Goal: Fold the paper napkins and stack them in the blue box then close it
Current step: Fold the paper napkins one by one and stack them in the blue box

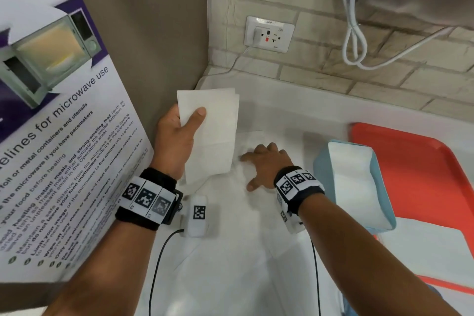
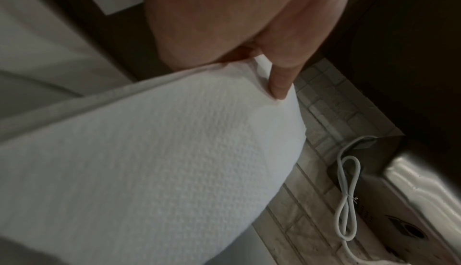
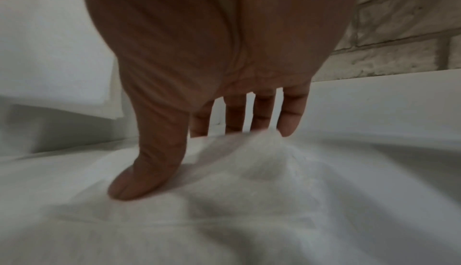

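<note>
The white table (image 1: 295, 115) is carrying a red tray (image 1: 415, 161), and the blue box (image 1: 359, 185) with napkins inside is sitting open on it. The left hand (image 1: 177, 136) is pinching a folded napkin (image 1: 213, 136) in its grip, up off the table. The right hand (image 1: 266, 164) is pressing spread, open fingers on a flat napkin (image 1: 230, 226) lying on the table.
</note>
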### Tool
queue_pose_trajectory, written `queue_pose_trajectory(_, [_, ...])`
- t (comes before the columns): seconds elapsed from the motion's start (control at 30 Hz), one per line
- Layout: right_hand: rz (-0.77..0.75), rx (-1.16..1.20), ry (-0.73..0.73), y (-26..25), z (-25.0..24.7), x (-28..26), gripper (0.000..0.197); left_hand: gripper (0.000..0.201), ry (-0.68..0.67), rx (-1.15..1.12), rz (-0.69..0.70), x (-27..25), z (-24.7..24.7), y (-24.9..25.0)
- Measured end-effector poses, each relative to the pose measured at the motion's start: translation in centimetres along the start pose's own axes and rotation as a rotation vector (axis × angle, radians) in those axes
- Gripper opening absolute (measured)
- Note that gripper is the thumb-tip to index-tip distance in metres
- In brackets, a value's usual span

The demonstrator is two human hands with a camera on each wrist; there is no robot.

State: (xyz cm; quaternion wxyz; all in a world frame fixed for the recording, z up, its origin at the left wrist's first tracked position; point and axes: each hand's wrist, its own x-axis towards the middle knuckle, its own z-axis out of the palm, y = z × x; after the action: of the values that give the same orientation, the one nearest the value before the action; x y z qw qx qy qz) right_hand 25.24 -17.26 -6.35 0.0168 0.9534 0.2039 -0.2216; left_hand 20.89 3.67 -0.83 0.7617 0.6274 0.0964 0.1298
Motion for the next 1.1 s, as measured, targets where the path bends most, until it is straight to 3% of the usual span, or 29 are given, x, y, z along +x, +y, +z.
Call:
queue_pose_trajectory(0.2, [0.027, 0.098, 0.107, 0.6, -0.2, 0.1, 0.041, 0.012, 0.004, 0.014, -0.012, 0.3, -0.5, -0.4])
queue_pose_trajectory(0.33, [0.048, 0.211, 0.147, 1.2, -0.2, 0.0, 0.024, 0.013, -0.004, 0.022, -0.012, 0.2, -0.6, -0.7])
queue_pose_trajectory(0.5, [-0.014, 0.848, 0.227, 2.5, -0.9, -1.4, 0.022, 0.031, 0.041, 0.048, 0.031, 0.6, -0.9, -0.8])
queue_pose_trajectory(0.6, [-0.067, 1.222, 0.304, 2.5, -2.0, -3.3, 0.015, 0.06, 0.08, 0.144, 0.139, 0.7, -1.0, -1.1])
queue_pose_trajectory(0.67, [-0.088, 1.4, 0.354, 2.3, -2.7, -4.6, 0.01, 0.07, 0.02, 0.216, 0.222, 0.5, -0.9, -1.2])
queue_pose_trajectory(0.8, [-0.132, 1.707, 0.406, 2.0, -3.5, -6.0, 0.016, 0.035, -0.141, 0.465, 0.312, -0.2, 0.3, -1.4])
queue_pose_trajectory(0.9, [-0.128, 1.764, 0.469, 1.4, -4.1, -6.2, 0.013, 0.041, -0.201, 0.39, 0.174, -1.5, 1.6, -1.3])
queue_pose_trajectory(1.03, [-0.109, 1.712, 0.54, 0.9, -4.3, -6.1, 0.014, 0.017, -0.352, 0.163, -0.018, -3.5, 3.7, -0.2])
queue_pose_trajectory(1.1, [-0.101, 1.693, 0.549, 0.6, -4.4, -6.1, 0.02, 0.021, -0.369, 0.187, -0.03, -3.9, 4.3, -0.1])
